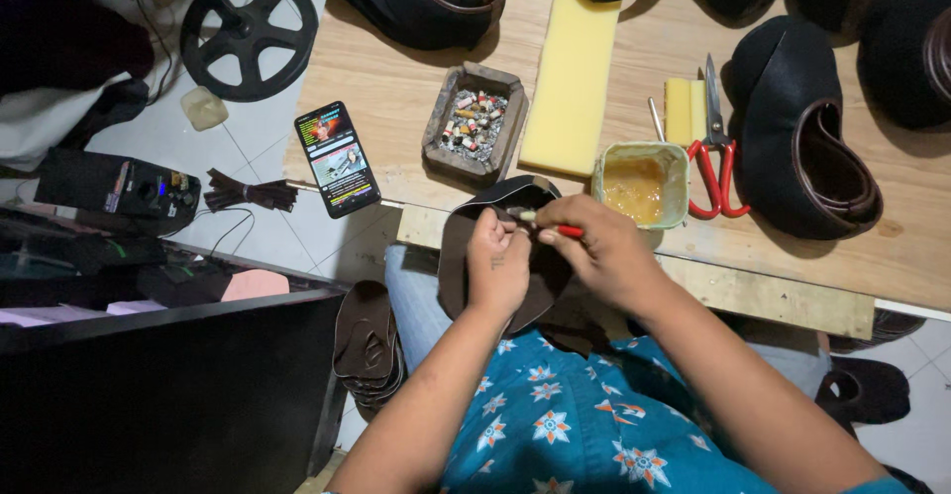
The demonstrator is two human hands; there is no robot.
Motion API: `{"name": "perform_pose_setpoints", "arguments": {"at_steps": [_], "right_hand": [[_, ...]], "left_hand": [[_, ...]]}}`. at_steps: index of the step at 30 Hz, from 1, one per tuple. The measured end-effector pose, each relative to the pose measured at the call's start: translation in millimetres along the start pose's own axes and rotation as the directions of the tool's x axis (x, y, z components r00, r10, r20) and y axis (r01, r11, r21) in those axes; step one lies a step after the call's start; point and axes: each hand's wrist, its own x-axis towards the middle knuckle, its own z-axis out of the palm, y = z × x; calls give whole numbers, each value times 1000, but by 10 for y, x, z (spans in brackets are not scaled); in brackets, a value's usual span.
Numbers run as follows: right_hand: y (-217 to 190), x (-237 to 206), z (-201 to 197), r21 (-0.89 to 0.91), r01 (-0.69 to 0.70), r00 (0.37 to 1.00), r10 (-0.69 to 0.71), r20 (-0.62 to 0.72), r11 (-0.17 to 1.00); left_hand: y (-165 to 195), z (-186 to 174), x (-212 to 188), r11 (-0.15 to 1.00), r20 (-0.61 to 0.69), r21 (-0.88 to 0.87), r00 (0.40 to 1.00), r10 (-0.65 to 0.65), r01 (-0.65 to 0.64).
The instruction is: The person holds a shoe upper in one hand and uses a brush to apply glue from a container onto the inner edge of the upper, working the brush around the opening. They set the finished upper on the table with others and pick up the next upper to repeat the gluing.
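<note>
left hand (497,261) pinches the dark leather piece (500,202) while right hand (604,246) grips a red-handled brush (555,224) beside the glue tub (639,185).

On the pale wooden workbench (614,88), a square stone-grey ashtray (475,122) full of butts sits left of a long yellow foam block (572,76). A black smartphone (337,158) with a lit screen lies at the bench's left edge, overhanging it. Red-handled scissors (714,147) rest beside a small yellow sponge (679,110), between the foam block and a dark shoe upper (807,132) with a brown strap. More dark uppers line the bench's far edge. On the white tiled floor (263,127) to the left lies a black spoked wheel (249,33), and nearer, a bundle of brown leather strips (248,193).
</note>
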Motion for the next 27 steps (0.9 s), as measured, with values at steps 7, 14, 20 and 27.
{"name": "perform_pose_setpoints", "arguments": {"at_steps": [7,14,20,27], "right_hand": [[9,-8,-178,95,-64,995,70,-68,993],[-47,-60,-83,64,-118,989,123,-86,991],[-17,-113,-14,68,-71,988,79,-133,995],[-31,-136,-46,96,-81,996,78,38,992]], "left_hand": [[219,29,1,990,2,17,991,-137,137],[245,40,-26,941,-150,-196,940,-306,275],[77,-5,25,915,-221,-288,910,-351,283],[39,-84,53,828,-138,-499,919,-369,257]]}}
